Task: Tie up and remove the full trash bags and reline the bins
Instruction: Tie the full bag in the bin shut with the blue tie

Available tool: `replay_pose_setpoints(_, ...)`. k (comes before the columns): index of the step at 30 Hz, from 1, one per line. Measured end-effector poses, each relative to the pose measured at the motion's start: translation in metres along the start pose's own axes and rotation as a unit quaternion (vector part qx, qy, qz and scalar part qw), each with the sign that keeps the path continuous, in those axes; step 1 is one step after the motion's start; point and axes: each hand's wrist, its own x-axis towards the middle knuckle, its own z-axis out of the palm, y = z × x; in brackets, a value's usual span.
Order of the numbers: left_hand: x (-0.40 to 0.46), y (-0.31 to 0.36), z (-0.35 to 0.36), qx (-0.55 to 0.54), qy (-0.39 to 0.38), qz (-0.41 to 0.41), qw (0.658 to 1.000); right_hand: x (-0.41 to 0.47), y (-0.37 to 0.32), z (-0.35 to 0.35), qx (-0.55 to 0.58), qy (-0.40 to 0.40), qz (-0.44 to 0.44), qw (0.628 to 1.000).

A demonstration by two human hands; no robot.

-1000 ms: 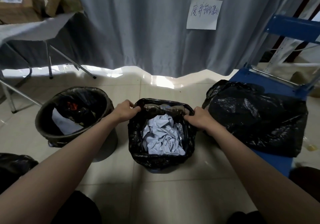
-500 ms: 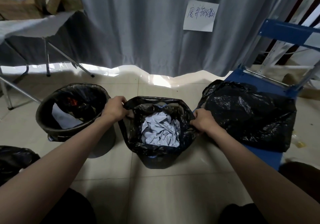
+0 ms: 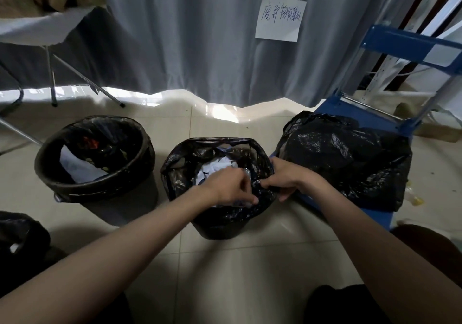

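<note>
Both hands meet over the middle bin (image 3: 220,226): the left hand (image 3: 228,186) and right hand (image 3: 283,177) each pinch its black bag (image 3: 180,173) near the right rim.

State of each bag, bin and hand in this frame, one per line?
middle bag: untied, mouth partly gathered, paper showing
left bin: lined, bag open, trash inside
bag on blue cart: lying slumped
left hand: pinches middle bag's edge
right hand: grips same edge
</note>
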Motion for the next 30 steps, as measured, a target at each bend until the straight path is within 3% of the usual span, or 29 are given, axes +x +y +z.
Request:
replay_pose_setpoints(3, 0.002, 0.004, 0.016, -0.010, -0.007, -0.001, 1.000, -0.001, 0.002, -0.001, 0.063, -0.015, 0.011, 0.998)
replay_pose_setpoints(7, 0.006, 0.005, 0.017, 0.022, 0.018, -0.011, 1.000, -0.003, -0.005, -0.006, 0.215, 0.073, -0.002, 0.974)
replay_pose_setpoints(10, 0.006, 0.003, 0.017, 0.039, 0.025, -0.026, 0.999, -0.006, -0.008, -0.003, 0.270, 0.089, -0.010, 0.959)
replay_pose_setpoints(14, 0.006, 0.003, 0.010, -0.044, 0.099, -0.014, 0.994, -0.009, -0.009, 0.001, 0.321, 0.103, -0.023, 0.941)
replay_pose_setpoints(17, -0.004, 0.013, 0.002, -0.080, 0.107, 0.012, 0.991, -0.009, -0.009, 0.004, 0.315, 0.125, -0.021, 0.940)
replay_pose_setpoints(20, -0.016, 0.014, 0.007, 0.096, 0.064, 0.036, 0.993, -0.007, -0.009, 0.007, 0.308, 0.139, -0.012, 0.941)
replay_pose_setpoints(22, -0.024, 0.012, 0.011, 0.151, 0.055, 0.036, 0.986, -0.005, -0.007, 0.008, 0.295, 0.151, -0.001, 0.943)
replay_pose_setpoints(27, -0.042, 0.002, 0.012, 0.168, 0.074, -0.009, 0.983, 0.002, 0.001, 0.014, 0.220, 0.220, 0.025, 0.950)
replay_pose_setpoints(30, -0.048, -0.008, 0.009, 0.085, 0.082, -0.021, 0.993, 0.004, 0.006, 0.015, 0.223, 0.229, 0.031, 0.947)
